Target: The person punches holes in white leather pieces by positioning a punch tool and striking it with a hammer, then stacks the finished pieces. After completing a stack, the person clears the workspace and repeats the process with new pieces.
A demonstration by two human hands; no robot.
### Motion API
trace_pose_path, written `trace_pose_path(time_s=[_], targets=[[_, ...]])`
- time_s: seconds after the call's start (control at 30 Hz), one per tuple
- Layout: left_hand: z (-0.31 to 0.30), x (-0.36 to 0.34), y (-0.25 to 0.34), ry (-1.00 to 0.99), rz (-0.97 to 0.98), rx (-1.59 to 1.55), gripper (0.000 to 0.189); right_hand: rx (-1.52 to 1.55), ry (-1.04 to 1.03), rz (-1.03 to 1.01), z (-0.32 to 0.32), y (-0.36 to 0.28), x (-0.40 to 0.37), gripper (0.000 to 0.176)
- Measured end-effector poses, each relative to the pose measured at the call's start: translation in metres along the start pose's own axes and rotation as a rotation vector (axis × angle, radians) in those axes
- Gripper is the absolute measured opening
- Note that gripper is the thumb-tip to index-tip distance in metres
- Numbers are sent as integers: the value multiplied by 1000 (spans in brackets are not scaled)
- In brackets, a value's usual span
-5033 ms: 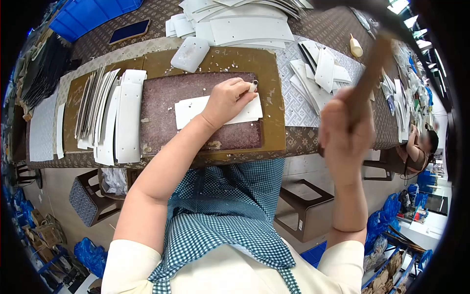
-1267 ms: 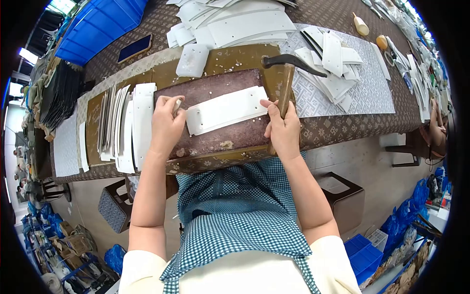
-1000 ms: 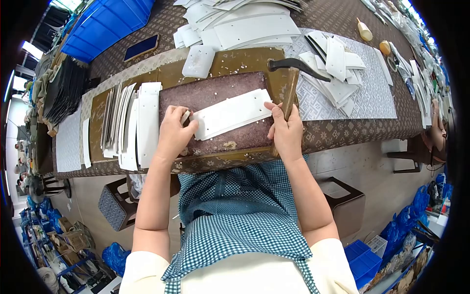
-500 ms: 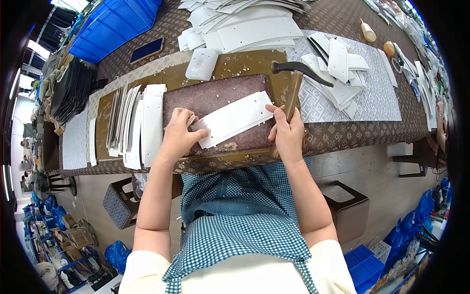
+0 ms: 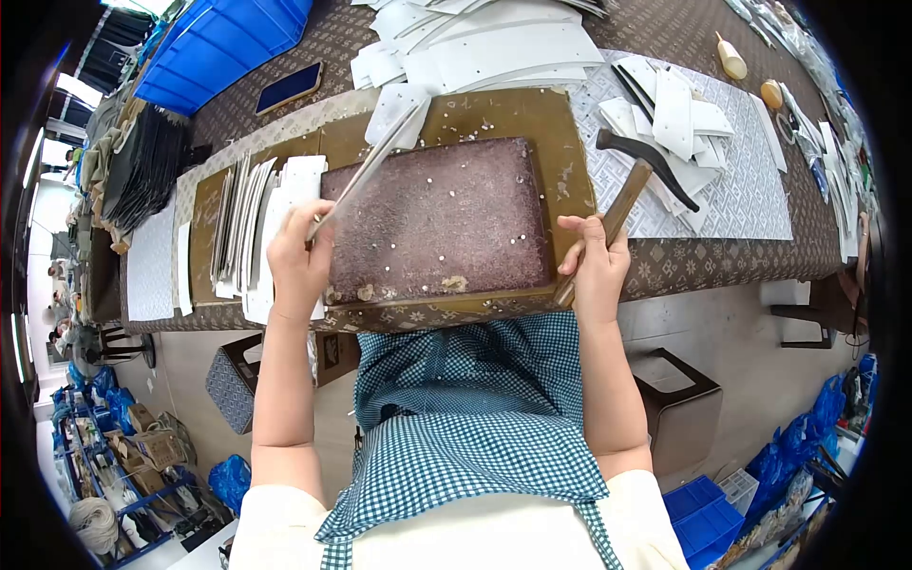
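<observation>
My left hand is closed on white strips, held tilted on edge above the left side of a dark reddish block. The block's speckled top carries small white bits. In my right hand, at the block's right side, is the wooden handle of a hammer; its dark curved head points up and right. Left of the block, upright white strips stand in a row, partly behind my left hand. A small translucent white piece lies beyond the block.
White sheets are piled at the back, with more white pieces at the right. A blue crate and a phone sit back left. Stacked dark pieces lie far left; a stool stands below right.
The white strips have been lifted off the block and tipped on edge by my left hand, which moved left. My right hand let go of their end and shifted right with the hammer.
</observation>
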State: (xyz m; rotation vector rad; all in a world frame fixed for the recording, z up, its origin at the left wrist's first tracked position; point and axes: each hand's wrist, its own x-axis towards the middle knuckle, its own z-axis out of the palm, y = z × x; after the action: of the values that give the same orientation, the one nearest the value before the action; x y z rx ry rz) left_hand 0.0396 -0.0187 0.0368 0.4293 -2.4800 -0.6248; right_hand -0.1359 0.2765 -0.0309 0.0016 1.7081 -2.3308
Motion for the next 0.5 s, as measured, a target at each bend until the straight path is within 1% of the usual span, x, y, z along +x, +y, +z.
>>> trace_pose_path(time_s=[0.03,0.07,0.1,0.13,0.17,0.23,0.27,0.3,0.33,0.37,0.43,0.47,0.5], targets=[[0,-8,-2,-95,-35,55,26,7,-6,1,1,-1,0,17],[6,-15,2,-126,99,-19,30,13,-8,2,1,-1,0,17],[14,-30,9,-176,131,-120,30,15,-10,4,0,-1,0,17],[15,-44,22,-246,223,-202,29,16,-4,7,-1,0,1,17],[10,-51,36,-377,294,-272,28,13,-2,5,-3,0,1,17],[0,-55,49,-395,336,-328,25,11,-14,5,-2,2,1,17],[0,-53,44,-327,297,-369,22,-4,-15,2,-1,1,0,18],[1,-44,43,-161,303,-323,20,-1,-13,10,0,1,0,18],[1,-36,36,-79,257,-233,19,2,-11,15,1,0,0,19],[-2,-28,37,-27,165,-118,21,-17,-11,4,-1,2,0,19],[7,-20,20,-36,-5,-45,23,-10,-11,3,0,2,-1,18],[9,-24,17,-148,-81,-47,24,-8,-6,2,0,1,-2,18],[14,-27,22,-203,43,-117,23,-16,-14,-6,-1,1,-2,18]])
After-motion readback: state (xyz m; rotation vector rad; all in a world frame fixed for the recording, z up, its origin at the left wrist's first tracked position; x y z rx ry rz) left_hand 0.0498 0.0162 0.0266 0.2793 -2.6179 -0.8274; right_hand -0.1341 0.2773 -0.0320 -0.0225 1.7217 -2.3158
